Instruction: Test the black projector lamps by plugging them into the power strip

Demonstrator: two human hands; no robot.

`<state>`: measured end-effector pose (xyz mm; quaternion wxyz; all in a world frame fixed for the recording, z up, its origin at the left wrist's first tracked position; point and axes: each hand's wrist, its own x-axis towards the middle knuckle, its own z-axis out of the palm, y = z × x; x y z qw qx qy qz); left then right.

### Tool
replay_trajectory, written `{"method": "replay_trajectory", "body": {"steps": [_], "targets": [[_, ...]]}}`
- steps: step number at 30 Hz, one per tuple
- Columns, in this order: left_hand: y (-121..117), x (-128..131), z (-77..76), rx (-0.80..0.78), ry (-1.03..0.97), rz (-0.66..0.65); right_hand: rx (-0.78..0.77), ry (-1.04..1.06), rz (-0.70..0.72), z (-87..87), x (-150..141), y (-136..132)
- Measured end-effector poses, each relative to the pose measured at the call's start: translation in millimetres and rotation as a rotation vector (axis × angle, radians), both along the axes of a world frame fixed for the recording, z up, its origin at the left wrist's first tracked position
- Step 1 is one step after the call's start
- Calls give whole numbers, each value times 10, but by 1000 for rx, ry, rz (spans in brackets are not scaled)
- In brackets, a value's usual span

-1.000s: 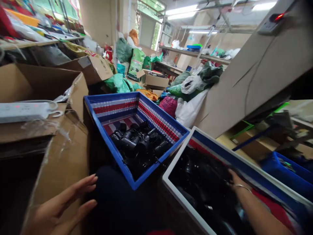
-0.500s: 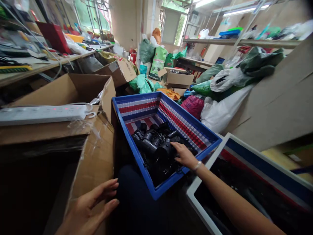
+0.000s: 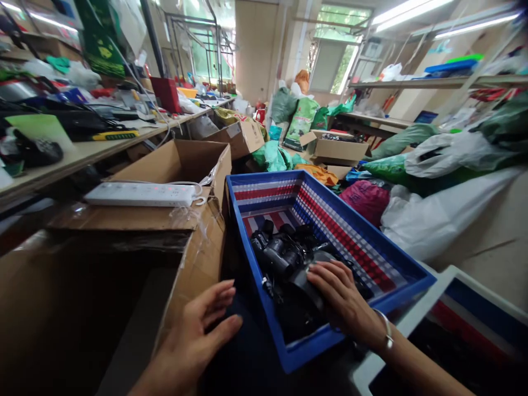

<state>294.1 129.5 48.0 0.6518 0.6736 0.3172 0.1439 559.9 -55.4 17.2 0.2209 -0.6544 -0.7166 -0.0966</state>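
My right hand lies palm down in a blue plastic crate, its fingers curved over a dark, curved black plastic part. That part rests on a heap of black plastic fittings filling the crate's near corner. The crate is lined with red, white and blue striped woven plastic. My left hand hangs open just outside the crate's left wall, touching nothing in it. The lower parts of the heap are hidden by my right hand.
A white-rimmed bin of dark contents sits at lower right. A white power strip lies on an open cardboard box to the left. Stuffed sacks and plastic bags crowd the floor ahead, beneath cluttered benches and shelves.
My right hand has moved out of the white-rimmed bin and across into the blue crate, onto the black heap. The view has swung left and up, and my left hand stays beside the crate.
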Motion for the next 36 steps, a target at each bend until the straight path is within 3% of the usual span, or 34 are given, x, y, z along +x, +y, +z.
{"method": "replay_trajectory", "body": {"steps": [3,5,7,9,11,14,16,18,20,23,25,28,33,36], "targets": [[120,323,133,-90,-189,-92,38,9,122,427,-318,12],[215,478,213,-270,-304,-242,40,47,204,636,-460,110],[292,549,276,-452,-376,-408,-2,148,279,754,-546,245],[332,543,314,-557,-389,-496,-76,304,330,760,-596,371],[339,486,323,-601,-382,-433,-103,521,328,658,-644,456],[318,366,301,-610,-383,-163,-82,1124,228,387,-773,503],[299,298,269,-543,-331,20,-89,1561,198,219,-905,513],[279,255,229,-415,-241,155,-93,1794,181,118,-1050,541],[260,233,196,-217,-161,239,-61,1779,48,96,-1176,601],[239,209,198,107,-60,268,6,1510,-275,140,-1272,742],[227,182,233,260,8,279,53,1319,-395,163,-1275,840],[185,135,271,438,100,323,88,1123,-456,154,-1259,961],[34,116,255,719,163,345,92,975,-563,136,-1307,1143],[31,88,320,700,172,289,35,1025,-406,260,-1216,1219]]}}
